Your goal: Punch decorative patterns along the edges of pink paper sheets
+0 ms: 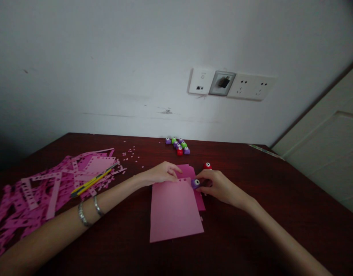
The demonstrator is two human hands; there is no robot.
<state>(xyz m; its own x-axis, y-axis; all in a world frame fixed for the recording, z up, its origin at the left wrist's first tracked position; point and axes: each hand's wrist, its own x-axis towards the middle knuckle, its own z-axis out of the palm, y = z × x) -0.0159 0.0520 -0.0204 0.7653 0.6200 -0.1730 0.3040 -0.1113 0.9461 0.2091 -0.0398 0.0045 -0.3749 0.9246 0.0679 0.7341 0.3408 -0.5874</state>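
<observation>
A light pink sheet of paper (pixel 175 211) has several small holes along its far edge. The thumb and fingers of my left hand (pixel 163 173) are closed on that edge near its left corner. My right hand (pixel 218 186) grips a small purple craft punch (pixel 195 183) at the sheet's far right corner; whether paper is inside its slot, I cannot tell. Darker pink paper (pixel 188 170) lies beneath, showing beyond the far and right edges. Just past my right fingers is a red craft punch (pixel 207 165), partly hidden by the hand.
Several purple, green and red punches (pixel 179 151) cluster near the wall. On the left lies a heap of pink punched strips (pixel 54 191), with a yellow cutter (pixel 92 183) on it and tiny cut-outs (pixel 130 155) beside it. Sockets (pixel 251 86) are on the wall above the dark table (pixel 245 237).
</observation>
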